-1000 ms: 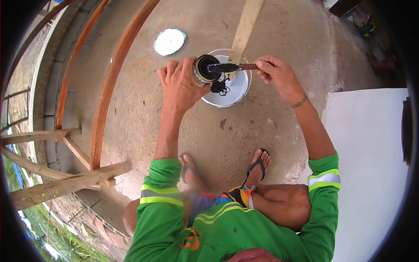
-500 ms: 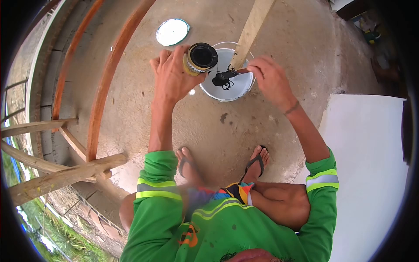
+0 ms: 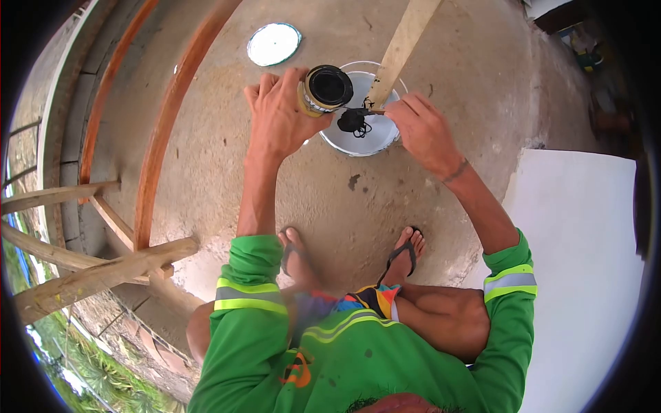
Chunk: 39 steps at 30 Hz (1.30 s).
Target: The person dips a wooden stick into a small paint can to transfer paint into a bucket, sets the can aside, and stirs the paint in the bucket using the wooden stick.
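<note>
My left hand (image 3: pixel 279 117) is wrapped round a small can (image 3: pixel 328 86) with a black inside, tilted beside the rim of a white bucket (image 3: pixel 368 144). In my right hand (image 3: pixel 423 127) is the handle of a brush (image 3: pixel 363 111) whose dark end is over the bucket, just beside the can. A black blob with thin looping strands (image 3: pixel 354 123) lies on the white content of the bucket. A light wooden stick (image 3: pixel 401 48) stands slanted in the bucket, with black marks near its lower end.
A round white lid (image 3: pixel 274 44) lies on the floor beyond my left hand. Reddish beams (image 3: pixel 169 117) and wooden poles (image 3: pixel 110 275) stand on the left. A white panel (image 3: pixel 571 261) is at the right. My sandalled feet are below the bucket.
The brush has come out of the can's mouth and down over the bucket, and my right hand has moved down with it. Lately the can has shifted slightly right.
</note>
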Motion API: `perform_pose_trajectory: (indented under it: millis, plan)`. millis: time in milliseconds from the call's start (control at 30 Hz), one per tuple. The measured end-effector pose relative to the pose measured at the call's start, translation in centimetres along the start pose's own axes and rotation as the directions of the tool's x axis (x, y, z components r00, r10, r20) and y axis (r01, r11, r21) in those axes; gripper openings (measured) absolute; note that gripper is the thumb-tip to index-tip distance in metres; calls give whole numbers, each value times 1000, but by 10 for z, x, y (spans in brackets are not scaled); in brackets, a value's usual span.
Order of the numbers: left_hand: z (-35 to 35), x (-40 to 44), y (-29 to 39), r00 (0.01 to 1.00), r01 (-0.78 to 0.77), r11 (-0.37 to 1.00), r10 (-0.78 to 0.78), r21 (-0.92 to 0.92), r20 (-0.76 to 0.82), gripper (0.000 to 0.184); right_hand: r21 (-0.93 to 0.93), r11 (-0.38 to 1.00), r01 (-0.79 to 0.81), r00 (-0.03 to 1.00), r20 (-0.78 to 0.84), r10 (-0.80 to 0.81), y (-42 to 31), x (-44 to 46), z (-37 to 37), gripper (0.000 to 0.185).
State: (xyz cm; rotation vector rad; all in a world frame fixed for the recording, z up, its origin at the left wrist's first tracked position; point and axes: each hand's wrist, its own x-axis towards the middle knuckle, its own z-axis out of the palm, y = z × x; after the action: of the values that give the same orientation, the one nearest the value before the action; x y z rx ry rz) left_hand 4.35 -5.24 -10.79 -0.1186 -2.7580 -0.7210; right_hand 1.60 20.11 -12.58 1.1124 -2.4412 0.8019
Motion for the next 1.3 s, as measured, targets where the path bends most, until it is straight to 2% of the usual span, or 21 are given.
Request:
perform_pose_trajectory:
  millis: [100, 200, 300, 400, 500, 600, 800, 900, 1000, 1100, 1300]
  plan:
    - [0, 0, 0, 1000, -9, 1000, 9, -4, 1, 64, -32, 999, 34, 999, 32, -33, 0, -1, -2, 6]
    - [-6, 1, 3, 997, 38, 999, -39, 29, 67, 71, -30, 999, 40, 998, 41, -39, 0, -2, -2, 7]
    - [-6, 0, 2, 997, 31, 999, -33, 41, 63, 72, -19, 1000, 15, 1000, -21, -16, -2, -1, -3, 7]
    - [-7, 1, 2, 997, 32, 999, -34, 35, 65, 72, 4, 1000, 2, 1000, -26, -2, -3, -1, -3, 7]
    - [-4, 0, 1, 1000, -4, 1000, 4, -5, -1, 65, -16, 1000, 26, 1000, -4, -26, -1, -5, 1, 8]
    - [-9, 0, 5, 997, 38, 998, -41, 41, 72, 73, -35, 999, 38, 999, 27, -37, -3, -5, 4, 8]
    - [-8, -1, 4, 997, 39, 999, -40, 19, 60, 73, -12, 1000, 12, 999, 30, -12, -1, -8, 4, 5]
    - [-8, -2, 5, 997, 36, 999, -37, 25, 66, 73, 71, 993, -97, 995, 13, 97, 3, -8, 2, 4]
    - [-5, -3, 2, 997, 30, 999, -31, 19, 68, 71, 252, 869, -427, 900, 25, 435, 2, -5, -16, 6]
    - [-2, -3, 4, 995, 53, 998, -51, -18, 90, 70, 273, 845, -461, 877, -3, 480, 14, -4, -29, 10]
    - [-1, -1, 7, 990, -5, 1000, 7, -12, 144, 69, 192, 872, -450, 889, 2, 459, 9, 8, -43, 13]
